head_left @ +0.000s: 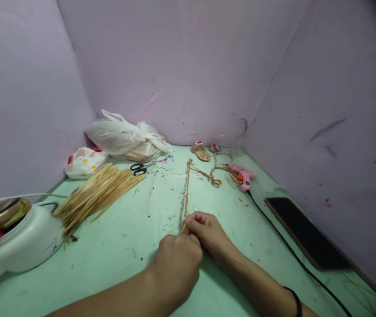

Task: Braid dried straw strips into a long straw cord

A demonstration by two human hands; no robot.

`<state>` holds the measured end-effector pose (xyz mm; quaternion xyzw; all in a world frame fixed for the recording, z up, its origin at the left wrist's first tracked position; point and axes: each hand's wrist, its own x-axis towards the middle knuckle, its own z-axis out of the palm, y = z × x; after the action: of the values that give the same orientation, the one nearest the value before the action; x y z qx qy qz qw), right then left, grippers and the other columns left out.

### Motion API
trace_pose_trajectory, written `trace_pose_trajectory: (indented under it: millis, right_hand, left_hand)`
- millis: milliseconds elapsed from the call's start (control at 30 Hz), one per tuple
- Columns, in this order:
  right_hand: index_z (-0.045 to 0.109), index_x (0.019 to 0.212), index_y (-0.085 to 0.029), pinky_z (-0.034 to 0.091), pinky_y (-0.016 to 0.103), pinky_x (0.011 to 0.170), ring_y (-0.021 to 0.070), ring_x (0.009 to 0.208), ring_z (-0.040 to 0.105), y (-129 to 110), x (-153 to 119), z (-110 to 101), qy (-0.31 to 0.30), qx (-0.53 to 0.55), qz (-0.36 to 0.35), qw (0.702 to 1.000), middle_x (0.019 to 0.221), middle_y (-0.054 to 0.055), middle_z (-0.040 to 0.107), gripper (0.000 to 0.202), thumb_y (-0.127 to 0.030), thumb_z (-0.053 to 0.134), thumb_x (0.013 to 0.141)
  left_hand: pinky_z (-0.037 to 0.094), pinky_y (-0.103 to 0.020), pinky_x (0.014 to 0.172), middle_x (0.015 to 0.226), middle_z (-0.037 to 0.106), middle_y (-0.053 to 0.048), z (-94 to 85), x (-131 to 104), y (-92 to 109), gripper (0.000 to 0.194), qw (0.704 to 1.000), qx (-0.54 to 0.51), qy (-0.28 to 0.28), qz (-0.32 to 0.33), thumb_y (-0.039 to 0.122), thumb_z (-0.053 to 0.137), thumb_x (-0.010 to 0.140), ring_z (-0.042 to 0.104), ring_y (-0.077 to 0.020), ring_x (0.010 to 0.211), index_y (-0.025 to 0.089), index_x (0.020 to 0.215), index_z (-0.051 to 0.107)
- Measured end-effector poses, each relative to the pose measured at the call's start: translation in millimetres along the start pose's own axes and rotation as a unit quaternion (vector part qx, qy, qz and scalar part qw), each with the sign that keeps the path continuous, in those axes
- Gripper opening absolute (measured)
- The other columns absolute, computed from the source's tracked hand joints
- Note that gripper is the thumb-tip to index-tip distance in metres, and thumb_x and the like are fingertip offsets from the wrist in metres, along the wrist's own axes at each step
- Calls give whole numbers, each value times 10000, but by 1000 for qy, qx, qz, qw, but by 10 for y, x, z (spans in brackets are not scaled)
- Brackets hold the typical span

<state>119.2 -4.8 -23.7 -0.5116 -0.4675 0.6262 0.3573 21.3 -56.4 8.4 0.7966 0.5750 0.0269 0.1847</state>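
A thin tan braided cord (pixel 187 193) runs up the middle of the table, and its far part bends over to the right in loose loops. My left hand (pixel 178 264) is closed in a fist round the near end of the cord. Just right of it and touching it, my right hand (pixel 205 228) pinches the cord between thumb and forefinger. The strands inside my left fist are hidden. A bundle of loose straw strips (pixel 98 191) lies to the left of the cord.
On the left stand a white pot (pixel 36 237), a tissue pack (pixel 85 163), a tied white bag (pixel 126 136) and black scissors (pixel 139 169). A small woven sole (pixel 201 152) lies at the back. To the right are a pink glue gun (pixel 244 176), its black cable and a phone (pixel 303 229).
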Motion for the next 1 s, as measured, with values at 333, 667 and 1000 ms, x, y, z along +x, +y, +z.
trace_pose_trajectory:
  millis: [333, 667, 1000]
  right_hand:
    - [458, 541, -155, 225, 193, 411, 51, 388, 345, -4, 26, -34, -40, -10, -10, 999, 426, -39, 458, 218, -317, 557, 648]
    - [520, 605, -145, 309, 202, 486, 87, 509, 432, -10, 70, -184, -96, -193, -97, 972, 543, -6, 532, 106, -241, 525, 648]
    - [618, 569, -136, 257, 197, 426, 73, 444, 362, -309, 20, -510, -103, -346, -35, 932, 476, -14, 499, 132, -241, 553, 615]
  left_hand:
    - [325, -187, 361, 524, 537, -4, -304, 349, -423, 214, 800, -560, -113, -185, 263, 507, 671, 429, -68, 355, 97, 791, 567]
    - [167, -202, 354, 345, 276, 64, -149, 499, -475, 108, 936, -316, -29, -153, 168, 494, 524, 244, -48, 348, 151, 432, 440]
    - [166, -189, 405, 367, 310, 64, -116, 464, -486, 77, 854, -507, -23, -114, 173, 517, 524, 237, -41, 398, 118, 471, 532]
